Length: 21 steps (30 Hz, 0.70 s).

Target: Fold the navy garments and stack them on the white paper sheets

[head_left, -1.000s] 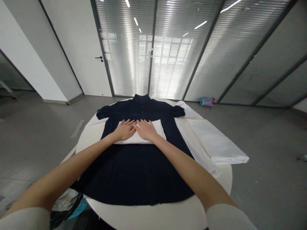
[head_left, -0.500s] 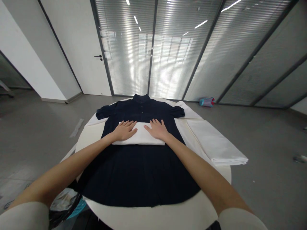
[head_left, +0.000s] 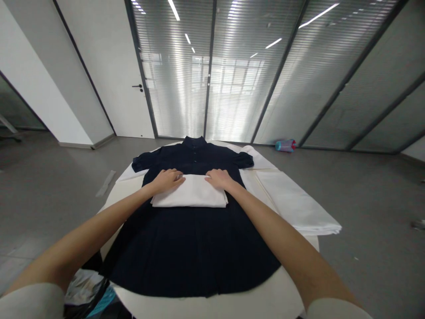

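Observation:
A dark navy short-sleeved dress [head_left: 192, 248] lies spread out, its buttoned collar at the far end. Across its middle rests a folded white cloth [head_left: 192, 197]. My left hand [head_left: 168, 180] grips the cloth's far left corner, fingers curled over the back edge and thumb on top. At the far right corner, my right hand [head_left: 219, 178] holds the same cloth in a similar way, its fingertips partly hidden. The near edge of the cloth lies flat on the dress.
Beneath the dress is a round white table [head_left: 265, 297]. More folded white fabric [head_left: 295, 204] lies on the right, overhanging its edge. A bag-lined blue basket [head_left: 102, 301] stands low at left. A blue and red package [head_left: 285, 145] lies on the floor by the glass wall.
My hands were lying flat with fingers spread on the cloth; now the fingers are curled at its far corners. The view has tilted up slightly.

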Each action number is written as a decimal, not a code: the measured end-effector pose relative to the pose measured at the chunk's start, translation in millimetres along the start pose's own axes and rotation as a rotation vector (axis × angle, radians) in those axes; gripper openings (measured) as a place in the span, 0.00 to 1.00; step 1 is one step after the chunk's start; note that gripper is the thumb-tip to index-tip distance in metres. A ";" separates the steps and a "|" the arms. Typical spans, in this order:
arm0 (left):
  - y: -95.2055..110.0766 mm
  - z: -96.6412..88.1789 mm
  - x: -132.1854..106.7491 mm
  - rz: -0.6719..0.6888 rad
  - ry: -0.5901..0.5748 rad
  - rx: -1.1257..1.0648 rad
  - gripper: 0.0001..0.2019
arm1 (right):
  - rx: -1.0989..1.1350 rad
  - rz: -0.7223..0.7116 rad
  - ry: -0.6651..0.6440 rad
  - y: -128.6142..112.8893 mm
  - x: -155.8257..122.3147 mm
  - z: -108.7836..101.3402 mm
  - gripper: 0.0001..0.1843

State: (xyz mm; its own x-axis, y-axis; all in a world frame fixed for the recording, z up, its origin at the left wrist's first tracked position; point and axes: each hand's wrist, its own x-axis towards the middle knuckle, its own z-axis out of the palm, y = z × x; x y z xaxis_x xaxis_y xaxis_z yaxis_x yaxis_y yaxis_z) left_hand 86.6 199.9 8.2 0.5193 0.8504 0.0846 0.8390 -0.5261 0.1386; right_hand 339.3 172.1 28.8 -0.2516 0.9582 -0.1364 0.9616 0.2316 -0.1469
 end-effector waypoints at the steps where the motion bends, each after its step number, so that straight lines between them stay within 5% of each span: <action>1: -7.2 -4.5 4.2 -0.046 -0.034 -0.024 0.28 | 0.004 0.040 -0.040 7.0 1.8 -6.0 0.24; 5: -33.2 -14.1 20.3 -0.053 -0.226 -0.291 0.27 | 0.120 0.057 -0.115 24.6 10.1 -12.8 0.26; 8: -39.4 -22.6 22.4 0.033 -0.240 -0.405 0.25 | 0.252 -0.048 -0.126 30.4 14.0 -15.7 0.19; 11: -34.6 -46.2 16.7 0.069 -0.114 -0.436 0.21 | 0.350 -0.125 -0.050 34.3 11.9 -36.7 0.15; 16: -16.8 -90.0 -3.8 0.076 0.369 -0.299 0.15 | 0.315 -0.265 0.333 32.8 -9.8 -83.1 0.15; 18: -7.8 -84.9 -18.0 0.151 0.452 -0.124 0.11 | 0.179 -0.293 0.425 30.1 -24.6 -79.1 0.11; 21: 4.4 -50.2 -44.8 0.326 0.316 0.080 0.09 | -0.036 -0.296 0.346 29.3 -51.5 -42.4 0.10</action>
State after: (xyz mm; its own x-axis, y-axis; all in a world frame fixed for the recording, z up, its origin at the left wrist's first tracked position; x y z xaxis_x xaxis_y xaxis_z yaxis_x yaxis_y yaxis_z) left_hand 58.9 159.5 54.5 0.6936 0.5924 0.4098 0.6565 -0.7541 -0.0210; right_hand 385.1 136.7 73.0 -0.4711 0.8481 0.2425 0.8584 0.5040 -0.0951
